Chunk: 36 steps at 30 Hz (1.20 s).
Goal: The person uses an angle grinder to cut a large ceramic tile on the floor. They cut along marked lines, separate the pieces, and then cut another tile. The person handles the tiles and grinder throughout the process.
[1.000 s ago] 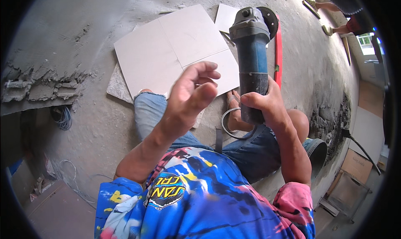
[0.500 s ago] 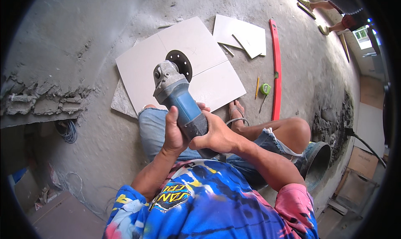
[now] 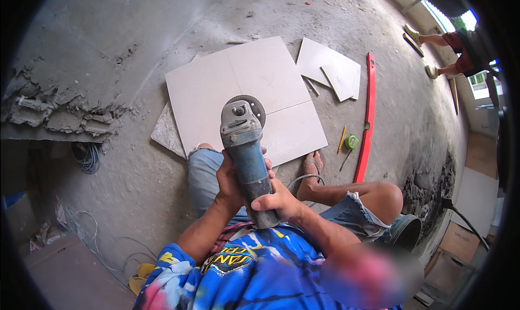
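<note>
Angle grinder (image 3: 245,147) above pale tile (image 3: 238,90) | left hand (image 3: 230,183), right hand (image 3: 276,201) wrapped round its body | likely heavy, rigid; best gripped mid-body, clear of the disc

Angle grinder (image 3: 245,147) above tile (image 3: 216,88), level (image 3: 367,115) right

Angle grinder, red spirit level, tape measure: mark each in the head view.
angle grinder (image 3: 248,164): head view, on its blue body.
red spirit level (image 3: 368,115): head view, mid-length of its bar.
tape measure (image 3: 352,142): head view, on its green case.

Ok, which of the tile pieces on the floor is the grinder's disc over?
The big square tile right ahead of the knees; the grinder overlaps it, while the smaller offcuts lie apart, nearer the red level.
</note>
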Available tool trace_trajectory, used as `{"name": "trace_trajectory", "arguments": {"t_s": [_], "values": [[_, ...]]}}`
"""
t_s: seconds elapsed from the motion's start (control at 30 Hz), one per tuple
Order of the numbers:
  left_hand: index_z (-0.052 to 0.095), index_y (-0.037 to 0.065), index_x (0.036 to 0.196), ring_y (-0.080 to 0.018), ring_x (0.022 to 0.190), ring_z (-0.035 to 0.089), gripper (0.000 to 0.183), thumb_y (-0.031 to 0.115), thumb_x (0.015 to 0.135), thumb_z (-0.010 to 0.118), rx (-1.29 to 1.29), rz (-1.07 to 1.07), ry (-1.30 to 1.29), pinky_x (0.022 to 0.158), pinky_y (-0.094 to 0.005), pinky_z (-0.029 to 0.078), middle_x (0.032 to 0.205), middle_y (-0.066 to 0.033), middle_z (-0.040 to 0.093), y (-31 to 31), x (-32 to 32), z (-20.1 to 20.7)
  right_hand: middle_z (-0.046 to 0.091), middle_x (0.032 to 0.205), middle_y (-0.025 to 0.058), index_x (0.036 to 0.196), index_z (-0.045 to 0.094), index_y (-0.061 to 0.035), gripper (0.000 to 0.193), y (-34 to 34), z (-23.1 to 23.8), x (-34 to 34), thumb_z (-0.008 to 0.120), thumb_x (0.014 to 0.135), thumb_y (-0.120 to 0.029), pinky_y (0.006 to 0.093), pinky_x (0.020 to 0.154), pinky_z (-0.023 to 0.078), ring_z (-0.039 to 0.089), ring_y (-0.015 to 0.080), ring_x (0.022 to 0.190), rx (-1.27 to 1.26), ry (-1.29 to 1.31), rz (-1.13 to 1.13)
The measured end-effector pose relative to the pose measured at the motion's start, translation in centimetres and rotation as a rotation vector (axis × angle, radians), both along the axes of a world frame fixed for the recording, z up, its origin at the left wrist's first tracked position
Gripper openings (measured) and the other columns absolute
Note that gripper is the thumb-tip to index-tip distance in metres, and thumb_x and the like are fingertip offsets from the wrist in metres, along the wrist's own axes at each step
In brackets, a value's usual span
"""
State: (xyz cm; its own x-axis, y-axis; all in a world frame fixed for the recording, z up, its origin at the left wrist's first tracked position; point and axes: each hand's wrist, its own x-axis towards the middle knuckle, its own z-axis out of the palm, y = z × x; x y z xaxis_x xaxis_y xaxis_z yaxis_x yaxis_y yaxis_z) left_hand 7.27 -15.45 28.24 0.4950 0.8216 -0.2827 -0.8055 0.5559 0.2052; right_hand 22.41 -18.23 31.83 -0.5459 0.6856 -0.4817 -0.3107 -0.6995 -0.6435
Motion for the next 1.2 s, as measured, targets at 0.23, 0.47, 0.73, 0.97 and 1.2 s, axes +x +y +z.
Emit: {"name": "trace_trajectory", "arguments": {"t_s": [0.23,0.47,0.73,0.97,1.2], "values": [[0.048,-0.003,0.138,-0.0367,0.105,0.066,0.103,0.086,0.086,0.041,0.111,-0.097,-0.191,0.093,-0.0487,0.054,0.119,-0.0253,0.063,1.1,-0.8,-0.5,0.061,0.106,0.0067,0.122,0.055,-0.0007,0.064,0.2,-0.4,-0.8,0.083,0.068,-0.020,0.0296,0.085,0.050,0.059,0.0157,0.102,0.267,-0.120,-0.108],[0.038,-0.004,0.149,-0.0293,0.128,0.055,0.091,0.062,0.092,0.064,0.148,-0.194,1.066,0.109,-0.0438,0.040,0.142,-0.0198,0.055,9.3,-11.9,-9.7,0.063,0.089,0.0051,0.108,0.061,0.0011,0.054,6.0,-2.2,0.1,0.085,0.066,-0.024,0.0314,0.075,0.051,0.060,0.0149,0.080,0.309,-0.500,-0.047],[0.050,-0.002,0.142,-0.0265,0.121,0.061,0.092,0.076,0.095,0.039,0.248,-0.352,0.461,0.106,-0.0438,0.045,0.129,-0.0204,0.064,10.0,-3.7,-9.9,0.063,0.083,0.0106,0.105,0.057,0.0022,0.049,8.1,-6.8,0.1,0.076,0.070,-0.026,0.0338,0.061,0.057,0.066,0.0214,0.066,0.052,-0.071,-0.119],[0.050,0.000,0.137,-0.0290,0.100,0.070,0.080,0.069,0.098,0.042,0.047,-0.115,-0.007,0.086,-0.0448,0.060,0.112,-0.0212,0.066,8.5,0.0,-6.5,0.062,0.081,0.0125,0.111,0.055,0.0022,0.058,7.1,-6.2,-0.5,0.076,0.068,-0.030,0.0362,0.060,0.058,0.067,0.0247,0.065,-0.050,0.079,-0.059],[0.053,-0.001,0.134,-0.0290,0.094,0.071,0.084,0.073,0.094,0.045,0.026,-0.084,-0.067,0.082,-0.0434,0.060,0.106,-0.0216,0.068,7.4,-0.1,-4.8,0.063,0.081,0.0119,0.110,0.056,0.0008,0.059,6.3,-4.8,-0.6,0.079,0.065,-0.030,0.0352,0.061,0.057,0.067,0.0240,0.067,-0.023,0.066,-0.012]]}}
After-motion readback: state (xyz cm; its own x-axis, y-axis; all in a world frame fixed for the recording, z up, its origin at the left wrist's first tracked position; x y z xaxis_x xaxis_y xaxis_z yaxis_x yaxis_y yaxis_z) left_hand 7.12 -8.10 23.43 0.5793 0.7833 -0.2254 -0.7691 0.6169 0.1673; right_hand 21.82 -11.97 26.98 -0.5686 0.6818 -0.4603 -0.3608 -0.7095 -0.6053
